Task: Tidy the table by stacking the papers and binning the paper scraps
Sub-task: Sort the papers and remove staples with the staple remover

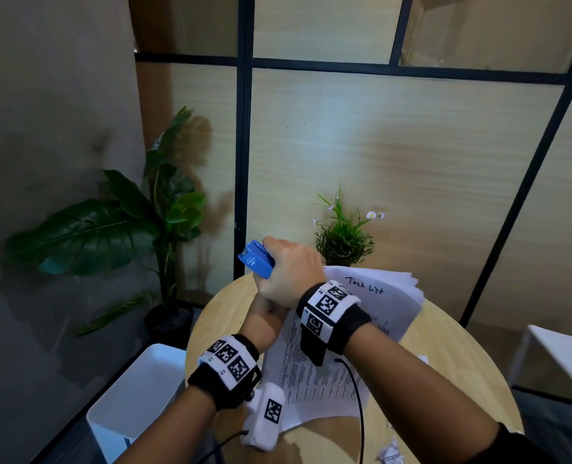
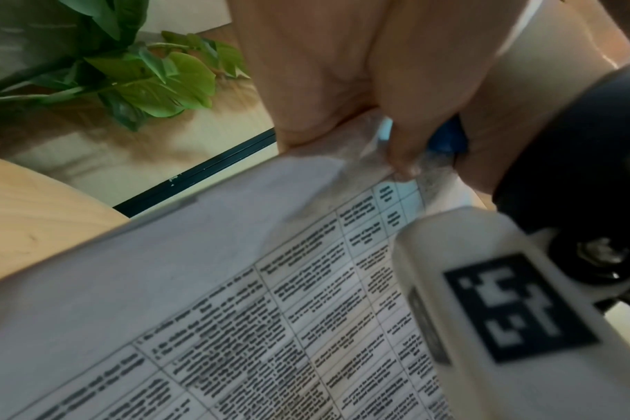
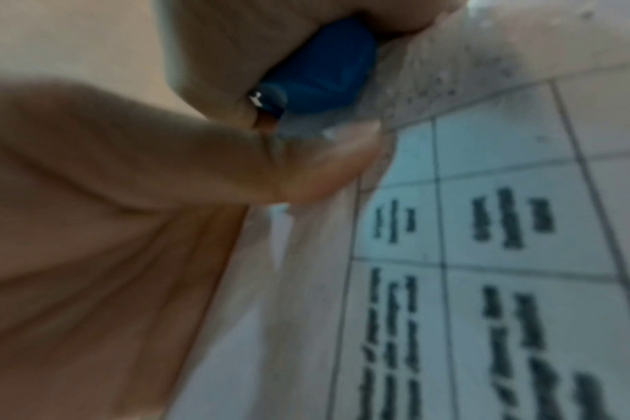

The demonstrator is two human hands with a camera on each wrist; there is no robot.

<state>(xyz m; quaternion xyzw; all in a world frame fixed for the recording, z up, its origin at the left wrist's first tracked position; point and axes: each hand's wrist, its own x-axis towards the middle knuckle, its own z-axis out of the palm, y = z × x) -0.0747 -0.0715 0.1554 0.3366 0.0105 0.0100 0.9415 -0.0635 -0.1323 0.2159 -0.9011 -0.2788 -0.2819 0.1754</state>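
A stack of printed papers [image 1: 314, 373] lies tilted over the round wooden table [image 1: 452, 380], its far sheets fanned out and its top left corner lifted. My left hand [image 1: 263, 324] pinches the papers [image 2: 198, 284] at that corner, largely hidden under the right hand. My right hand [image 1: 288, 272] grips a blue stapler [image 1: 256, 261] right at the corner. The stapler [image 3: 320, 71] sits against the edge of the papers [image 3: 504, 227] in the right wrist view. Crumpled paper scraps [image 1: 392, 452] lie on the table's near right part.
A white bin [image 1: 134, 396] stands on the floor left of the table. A small potted plant [image 1: 343, 239] sits at the table's far edge, and a big leafy plant [image 1: 127, 222] stands on the floor behind. A white chair [image 1: 562, 356] is at the right.
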